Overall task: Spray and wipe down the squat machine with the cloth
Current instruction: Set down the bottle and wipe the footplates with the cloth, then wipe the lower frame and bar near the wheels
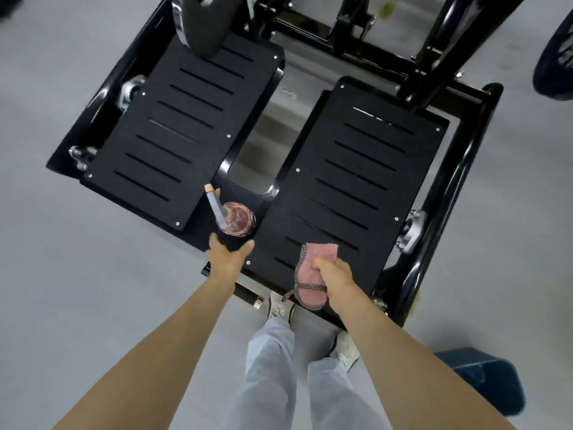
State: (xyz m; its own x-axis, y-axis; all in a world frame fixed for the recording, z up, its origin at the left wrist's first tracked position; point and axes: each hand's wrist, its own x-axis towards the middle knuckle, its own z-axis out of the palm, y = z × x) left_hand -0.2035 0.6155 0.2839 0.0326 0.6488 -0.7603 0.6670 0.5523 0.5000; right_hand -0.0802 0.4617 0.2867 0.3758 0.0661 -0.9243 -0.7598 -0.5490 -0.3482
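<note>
Nearest the camera, the person's legs (273,367) are standing on the grey floor at the front edge of the squat machine (459,181). The right hand (336,279) is gripping a pink cloth (313,262), fingers curled tight round its bunched middle, over the near end of the right footplate (356,187). Whether the cloth is touching the plate I cannot tell. The left hand (228,259) is reaching forward with thumb and fingers spread in a wide cup, holding nothing. It is just short of the spray bottle (237,221), which is standing upright on the black strip between the two footplates, its nozzle pointing away and to the left. Beyond that, the left footplate (173,125) is lying dark and slotted.

The step in hand looks like taking up the bottle to spray. Doing it well probably means closing round the bottle's round body below the trigger and lifting it straight up, so it is not knocked over. A light mist across each plate seems best, since the slots could be letting liquid run through. The cloth will likely be working better spread flat than bunched, wiping along the slots.
</note>
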